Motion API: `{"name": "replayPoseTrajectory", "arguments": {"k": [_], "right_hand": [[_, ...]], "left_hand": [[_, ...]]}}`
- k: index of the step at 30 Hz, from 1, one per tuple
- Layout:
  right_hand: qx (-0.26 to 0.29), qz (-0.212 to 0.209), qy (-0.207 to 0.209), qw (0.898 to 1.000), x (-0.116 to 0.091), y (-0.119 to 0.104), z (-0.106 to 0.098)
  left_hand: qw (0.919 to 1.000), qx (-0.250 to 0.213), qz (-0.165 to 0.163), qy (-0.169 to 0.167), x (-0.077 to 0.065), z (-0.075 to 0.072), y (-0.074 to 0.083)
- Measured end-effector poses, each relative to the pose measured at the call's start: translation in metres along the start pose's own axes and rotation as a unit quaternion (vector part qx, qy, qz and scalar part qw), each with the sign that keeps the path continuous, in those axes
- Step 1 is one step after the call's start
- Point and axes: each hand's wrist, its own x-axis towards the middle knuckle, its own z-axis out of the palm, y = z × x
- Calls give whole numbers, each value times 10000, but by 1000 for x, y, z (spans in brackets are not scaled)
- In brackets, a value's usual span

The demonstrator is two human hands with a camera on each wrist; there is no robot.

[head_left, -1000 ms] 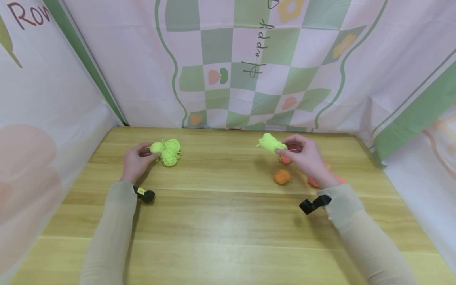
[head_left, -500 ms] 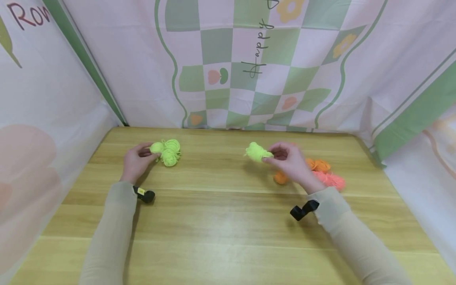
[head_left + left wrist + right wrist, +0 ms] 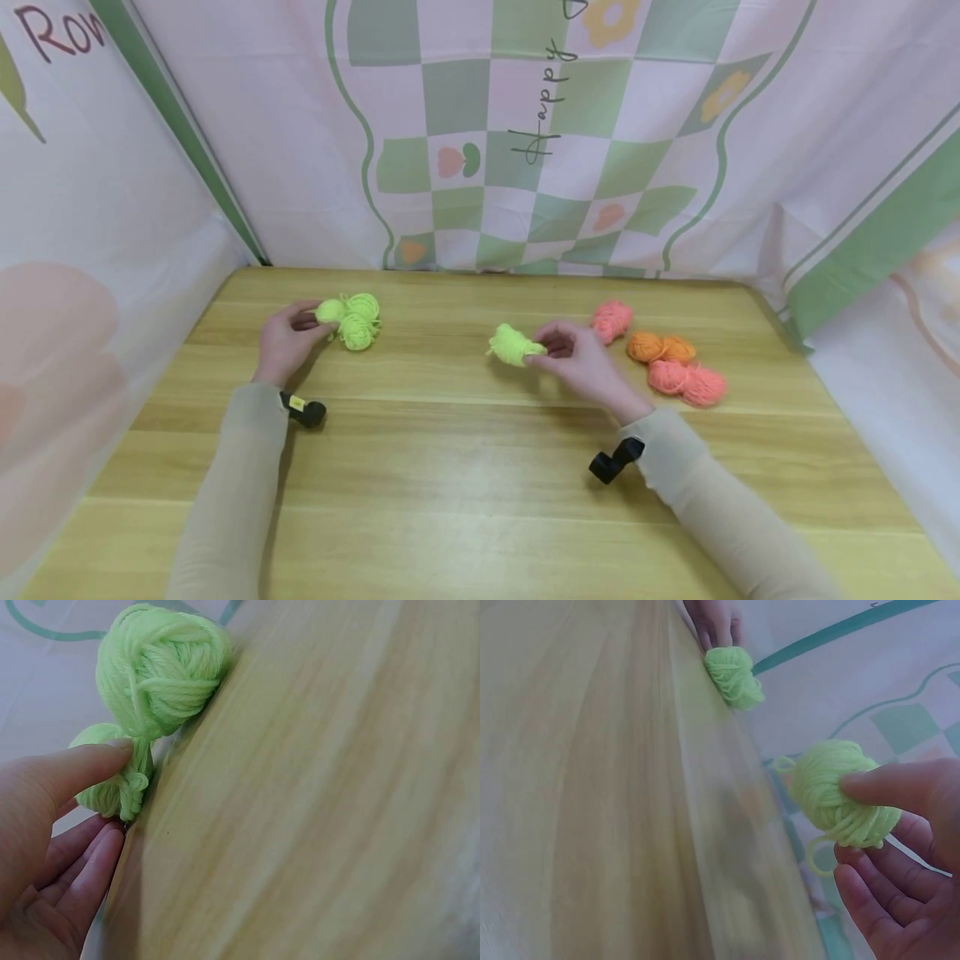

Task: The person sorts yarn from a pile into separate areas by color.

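1. Right grip [image 3: 581,362]: grasping. It pinched the held skein [image 3: 512,346] of yellow-green yarn at its right end, thumb across one face and fingers opposite. The skein projected left of the fingertips, raised above the bench [image 3: 480,483].
2. Slack: a loose loop [image 3: 810,859] hung from the held skein near the fingertips. Sound handling called for a pinch firm enough to keep the windings together, yet light enough not to crush them, with the loop kept from snagging on the fingers.
3. Left grip [image 3: 288,337]: grasping. It pinched the left lobe of the yarn cluster [image 3: 358,332], also yellow-green, between thumb and fingers. The cluster lay on the bench just right of this grip, well left of the right grip.
4. Step in hand: judged to be supporting the held skein in the air while steadying the cluster. Doing it well required an even right wrist, unhurried motion, and a quiet left pinch so that the lobes did not roll.
5. Right of the right grip: the coral ball [image 3: 612,321] lay near and slightly beyond it; the orange yarn [image 3: 647,346] lay farther right, with the coral skein [image 3: 690,382] against its near side. Clearance past these was advisable.
6. Beyond both grips: a checkered cloth [image 3: 457,96] hung behind the bench.
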Motion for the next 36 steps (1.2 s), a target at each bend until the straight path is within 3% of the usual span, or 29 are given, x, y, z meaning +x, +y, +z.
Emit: {"name": "replayPoseTrajectory", "arguments": {"k": [20, 36], "right_hand": [[115, -267, -298, 9991, 0, 4, 40], [342, -427, -372, 9978, 12, -8, 77]], "left_hand": [[10000, 14, 34, 17, 1, 1, 0], [10000, 23, -4, 28, 0, 1, 0]]}}
